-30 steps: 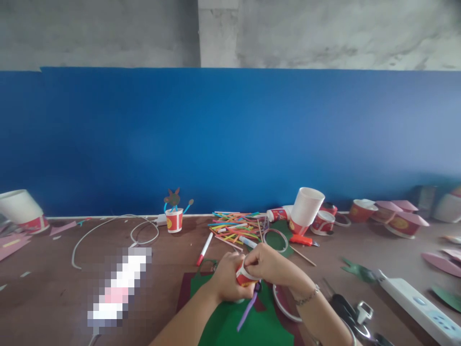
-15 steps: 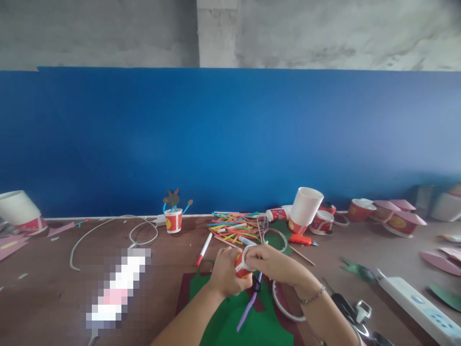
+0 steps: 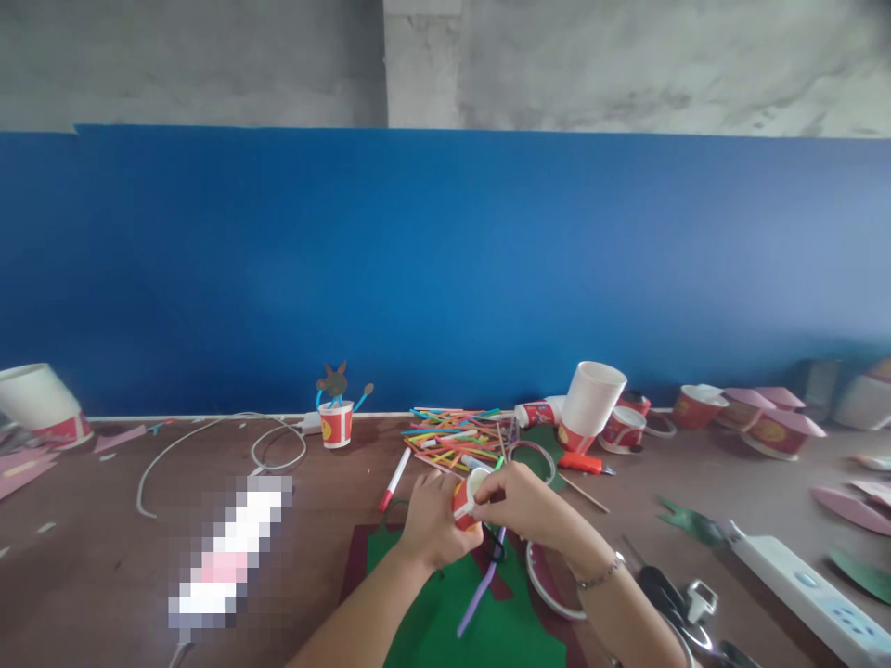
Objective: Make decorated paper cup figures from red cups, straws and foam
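My left hand [image 3: 432, 518] is wrapped around a small red and white paper cup [image 3: 462, 504], whose open top tilts to the right. My right hand [image 3: 513, 498] pinches at the cup's rim with thumb and fingers. A bright green tip [image 3: 499, 462] shows just behind the right fingers; whether they hold it I cannot tell. Below the cup, a purple strip [image 3: 482, 594] and a black loop [image 3: 496, 547] lie over green paper [image 3: 445, 622], which rests on a dark red sheet [image 3: 357, 557].
Behind my hands lies a pile of coloured straws [image 3: 452, 436], with a red-capped marker [image 3: 395, 480] to its left. An orange cutter [image 3: 581, 462] and a stack of cups [image 3: 591, 399] stand right of it. Scissors [image 3: 661, 594], tape roll [image 3: 549, 594] and power strip [image 3: 800, 584] lie right.
My right fingers have drawn back from inside the cup to its rim, so the cup's opening shows more. The green tip shows further left. My left hand keeps its hold.
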The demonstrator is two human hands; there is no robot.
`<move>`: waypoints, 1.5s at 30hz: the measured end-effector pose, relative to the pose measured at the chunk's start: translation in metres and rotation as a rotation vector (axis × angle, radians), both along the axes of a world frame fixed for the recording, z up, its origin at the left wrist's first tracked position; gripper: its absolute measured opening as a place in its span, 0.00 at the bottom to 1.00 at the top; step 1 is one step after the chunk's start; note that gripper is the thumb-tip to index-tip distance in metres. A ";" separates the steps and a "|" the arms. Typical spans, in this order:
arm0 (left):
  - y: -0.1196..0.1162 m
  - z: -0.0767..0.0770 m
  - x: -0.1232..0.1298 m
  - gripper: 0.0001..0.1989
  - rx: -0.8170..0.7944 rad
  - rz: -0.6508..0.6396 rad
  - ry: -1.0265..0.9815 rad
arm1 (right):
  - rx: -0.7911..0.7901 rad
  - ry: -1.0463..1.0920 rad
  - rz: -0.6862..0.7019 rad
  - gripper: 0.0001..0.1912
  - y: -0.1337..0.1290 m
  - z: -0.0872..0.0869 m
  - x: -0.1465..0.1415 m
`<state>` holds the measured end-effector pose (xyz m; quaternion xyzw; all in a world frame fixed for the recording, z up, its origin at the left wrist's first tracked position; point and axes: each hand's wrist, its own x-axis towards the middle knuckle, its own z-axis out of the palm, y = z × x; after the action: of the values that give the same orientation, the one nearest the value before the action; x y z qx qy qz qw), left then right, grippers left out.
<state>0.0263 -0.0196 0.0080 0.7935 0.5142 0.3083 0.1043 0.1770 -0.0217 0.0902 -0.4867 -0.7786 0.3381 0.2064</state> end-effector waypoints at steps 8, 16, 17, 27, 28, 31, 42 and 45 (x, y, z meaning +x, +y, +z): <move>0.001 0.001 -0.001 0.14 -0.002 0.012 0.017 | -0.018 0.022 -0.033 0.09 0.004 -0.006 0.000; 0.002 -0.004 -0.002 0.17 -0.001 -0.036 0.019 | -0.094 0.032 0.198 0.05 0.008 -0.005 0.008; 0.002 -0.005 -0.002 0.17 0.008 -0.042 0.019 | -0.102 0.029 0.219 0.04 0.008 -0.004 0.009; 0.000 -0.003 0.000 0.17 0.020 -0.015 0.015 | -0.046 0.018 0.305 0.06 0.004 0.000 0.004; 0.001 -0.003 0.000 0.17 0.017 0.000 0.001 | -0.026 0.017 0.275 0.06 0.004 -0.002 0.002; 0.003 -0.003 -0.002 0.14 0.011 0.078 -0.030 | 0.069 -0.012 0.100 0.06 0.007 -0.010 -0.004; 0.005 -0.006 -0.002 0.15 0.057 0.145 -0.039 | 0.211 -0.103 -0.074 0.04 0.002 -0.013 -0.014; 0.005 -0.006 -0.002 0.12 0.069 0.156 -0.035 | 0.263 -0.120 -0.078 0.04 0.001 -0.013 -0.018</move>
<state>0.0240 -0.0145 0.0021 0.7487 0.5616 0.3468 0.0619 0.1592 -0.0209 0.0772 -0.5048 -0.8076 0.1950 0.2345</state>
